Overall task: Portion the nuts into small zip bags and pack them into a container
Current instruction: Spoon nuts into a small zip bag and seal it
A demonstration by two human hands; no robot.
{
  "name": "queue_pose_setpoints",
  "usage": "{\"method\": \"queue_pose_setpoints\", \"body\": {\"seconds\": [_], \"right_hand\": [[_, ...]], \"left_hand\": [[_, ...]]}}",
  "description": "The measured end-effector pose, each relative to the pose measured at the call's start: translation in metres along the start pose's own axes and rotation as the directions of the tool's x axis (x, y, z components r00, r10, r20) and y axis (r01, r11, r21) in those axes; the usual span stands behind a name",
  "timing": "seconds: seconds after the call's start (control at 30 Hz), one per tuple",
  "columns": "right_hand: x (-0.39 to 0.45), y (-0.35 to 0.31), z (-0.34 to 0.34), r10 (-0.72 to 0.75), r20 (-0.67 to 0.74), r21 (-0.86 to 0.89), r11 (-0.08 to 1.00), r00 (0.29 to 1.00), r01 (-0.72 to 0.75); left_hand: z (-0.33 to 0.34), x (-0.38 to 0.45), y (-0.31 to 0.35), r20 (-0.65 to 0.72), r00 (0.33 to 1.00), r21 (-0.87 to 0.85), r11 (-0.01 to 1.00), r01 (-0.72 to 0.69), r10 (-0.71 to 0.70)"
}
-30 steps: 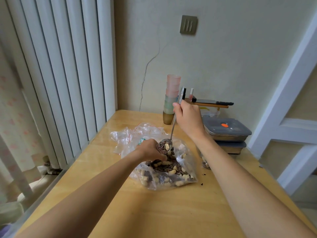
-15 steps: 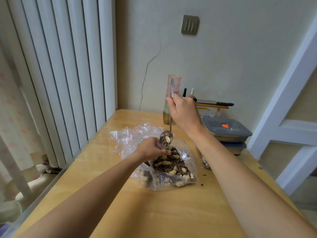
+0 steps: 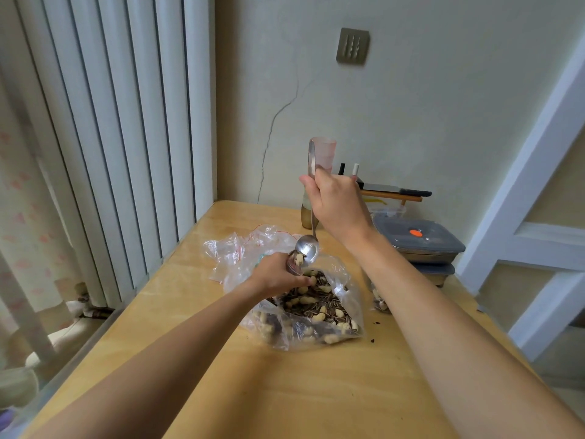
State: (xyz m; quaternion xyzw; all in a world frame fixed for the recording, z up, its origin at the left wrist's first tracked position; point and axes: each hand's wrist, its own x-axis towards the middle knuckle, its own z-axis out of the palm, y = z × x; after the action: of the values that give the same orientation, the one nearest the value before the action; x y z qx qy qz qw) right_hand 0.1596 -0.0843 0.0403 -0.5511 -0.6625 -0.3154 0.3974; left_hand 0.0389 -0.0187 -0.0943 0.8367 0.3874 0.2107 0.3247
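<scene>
1. Our right hand [image 3: 335,201] has its fingers curled round the spoon [image 3: 309,248] handle, held nearly upright so the bowl tips its nuts down.
2. Our left hand [image 3: 278,274] is curled round something small just under the spoon bowl, likely a zip bag held open to catch the pour; we cannot see the bag clearly.
3. Both hands work right above the big bag [image 3: 316,312] of nuts on the table [image 3: 285,391], so we judge any spill would fall back in.
4. A filled small bag [image 3: 378,301] lies beside the big bag.
5. The lidded containers [image 3: 421,239] are stacked at the right, near enough for packing.
</scene>
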Motion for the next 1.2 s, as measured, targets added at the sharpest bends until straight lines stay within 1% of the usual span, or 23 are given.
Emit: {"method": "queue_pose_setpoints", "body": {"seconds": [0.2,0.37,0.47,0.6,0.63,0.7,0.77,0.83,0.9,1.0,1.07,1.13,1.2], "right_hand": [[-0.001,0.000,0.000,-0.011,0.042,0.017,1.000,0.999,0.010],[-0.001,0.000,-0.002,-0.044,0.057,0.040,0.998,0.997,0.042],[-0.002,-0.001,-0.002,-0.033,0.044,-0.009,0.999,0.998,0.033],[-0.004,-0.003,-0.004,0.001,0.019,-0.070,0.998,1.000,0.000],[-0.006,-0.001,-0.004,0.013,0.040,-0.087,0.996,0.999,-0.010],[-0.010,0.004,0.001,0.070,0.139,-0.130,0.990,0.988,-0.052],[-0.018,0.011,0.006,0.162,0.267,-0.166,0.979,0.950,-0.120],[-0.026,0.015,0.008,0.209,0.353,-0.215,0.967,0.912,-0.138],[-0.033,0.017,0.007,0.241,0.396,-0.279,0.951,0.886,-0.134],[-0.041,0.018,0.006,0.256,0.414,-0.368,0.925,0.874,-0.097],[-0.046,0.019,0.007,0.248,0.385,-0.381,0.920,0.889,-0.092],[-0.053,0.020,0.009,0.192,0.338,-0.383,0.922,0.921,-0.052],[-0.060,0.020,0.014,0.152,0.314,-0.369,0.929,0.937,-0.027]], "left_hand": [[-0.003,-0.001,0.000,-0.025,0.999,0.020,0.999,-0.033,0.034],[-0.003,-0.003,-0.002,-0.049,0.993,0.027,0.994,-0.105,0.106],[-0.004,-0.003,-0.006,-0.060,0.989,0.031,0.991,-0.133,0.135],[-0.005,-0.003,-0.008,-0.059,0.991,0.035,0.992,-0.121,0.123],[-0.006,-0.003,-0.009,-0.062,0.991,0.036,0.993,-0.115,0.117],[-0.006,-0.002,-0.011,-0.087,0.990,0.047,0.993,-0.104,0.108],[-0.007,-0.001,-0.012,-0.137,0.985,0.066,0.993,-0.093,0.102],[-0.008,0.000,-0.012,-0.175,0.980,0.089,0.993,-0.079,0.094],[-0.008,0.001,-0.012,-0.150,0.985,0.125,0.990,-0.066,0.085],[-0.004,0.002,-0.013,-0.056,0.998,0.164,0.986,-0.033,0.042],[0.000,0.002,-0.013,-0.032,0.999,0.162,0.987,-0.016,0.021],[0.003,0.001,-0.012,-0.019,1.000,0.136,0.991,0.002,0.000],[0.005,0.000,-0.012,-0.014,1.000,0.085,0.996,0.021,-0.020]]}}
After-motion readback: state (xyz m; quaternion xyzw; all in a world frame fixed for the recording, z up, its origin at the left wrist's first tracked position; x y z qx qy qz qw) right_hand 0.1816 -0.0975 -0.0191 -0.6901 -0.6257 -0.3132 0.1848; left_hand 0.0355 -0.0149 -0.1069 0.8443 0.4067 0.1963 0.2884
